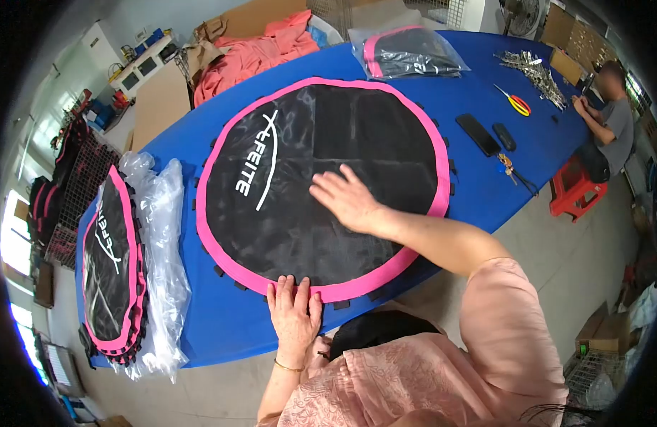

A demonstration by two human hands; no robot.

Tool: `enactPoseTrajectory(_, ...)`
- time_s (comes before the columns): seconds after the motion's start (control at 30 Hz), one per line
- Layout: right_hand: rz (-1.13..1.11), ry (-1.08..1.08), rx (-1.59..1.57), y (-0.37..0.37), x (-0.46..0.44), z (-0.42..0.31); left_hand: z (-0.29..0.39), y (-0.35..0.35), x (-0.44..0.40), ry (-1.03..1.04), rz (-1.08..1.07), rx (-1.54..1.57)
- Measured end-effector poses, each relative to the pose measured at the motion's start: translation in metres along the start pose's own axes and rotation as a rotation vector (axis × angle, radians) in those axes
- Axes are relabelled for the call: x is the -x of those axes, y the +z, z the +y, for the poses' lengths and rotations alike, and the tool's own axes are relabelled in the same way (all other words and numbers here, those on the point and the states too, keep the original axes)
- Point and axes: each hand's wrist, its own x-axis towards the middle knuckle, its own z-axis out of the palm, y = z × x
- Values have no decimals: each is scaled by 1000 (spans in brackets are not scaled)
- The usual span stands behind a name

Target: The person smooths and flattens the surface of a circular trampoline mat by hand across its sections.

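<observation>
A round black trampoline mat with a pink border lies spread on the blue-covered table. White lettering runs along its left side, and crease lines cross its middle. My right hand rests flat near the centre of the mat, fingers apart. At the near edge, my left hand lies with its fingers stretched over the pink border. Small dark tabs stick out around the rim.
Left are stacked mats and clear plastic bags. Toward the back lies a bagged mat. Scissors, a phone, keys and a metal pile lie right. A person sits beyond, on a red stool.
</observation>
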Motion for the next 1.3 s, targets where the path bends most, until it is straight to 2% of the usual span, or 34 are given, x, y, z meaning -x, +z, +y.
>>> enactPoseTrajectory(0.13,76,114,86,18,-7,63,0,-4,-1,-1,-31,-7)
enactPoseTrajectory(0.27,23,272,180,30,-26,112,2,-7,-2,-6,-54,-4)
enactPoseTrajectory(0.43,8,385,226,52,-61,140,0,-7,-1,-2,-92,-7)
enactPoseTrajectory(0.6,143,287,168,76,-102,107,0,-8,-1,-3,-118,-13)
enactPoseTrajectory(0.83,45,224,40,76,-131,26,4,-10,-2,10,-94,-24)
enactPoseTrajectory(1.03,64,89,-28,66,-100,-27,2,-5,1,6,-41,-16)
enactPoseTrajectory(1.2,118,48,-103,50,-51,-25,0,-2,1,11,-15,-18)
enactPoseTrajectory(1.3,106,101,-99,35,-28,-2,1,-1,2,13,1,-17)
